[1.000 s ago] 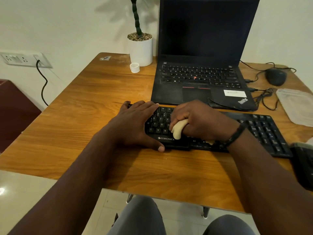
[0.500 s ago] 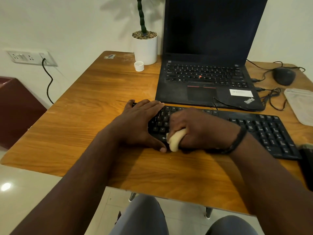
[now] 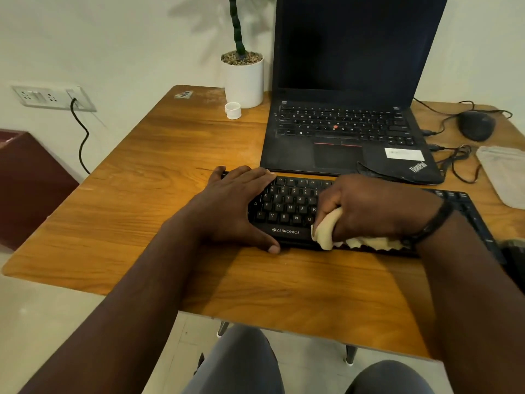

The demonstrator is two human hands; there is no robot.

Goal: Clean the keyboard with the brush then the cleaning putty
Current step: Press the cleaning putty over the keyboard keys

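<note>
Your right hand (image 3: 375,209) has a closed grip on the cleaning putty (image 3: 326,227), fingers curled round it, pressing it onto the keyboard (image 3: 287,206) at its front edge, about 6 o'clock of the key block. Putty spreads flat under your wrist along that edge. Your left hand (image 3: 235,206) lies flat, grip wide, fingers straight over the keyboard's 9 o'clock end, thumb on its front lip. Keyboard sits on the surface (image 3: 159,177), just in front of the laptop (image 3: 346,137). Mouse (image 3: 475,125) at 2 o'clock, white pot (image 3: 244,81) at 11 o'clock.
</note>
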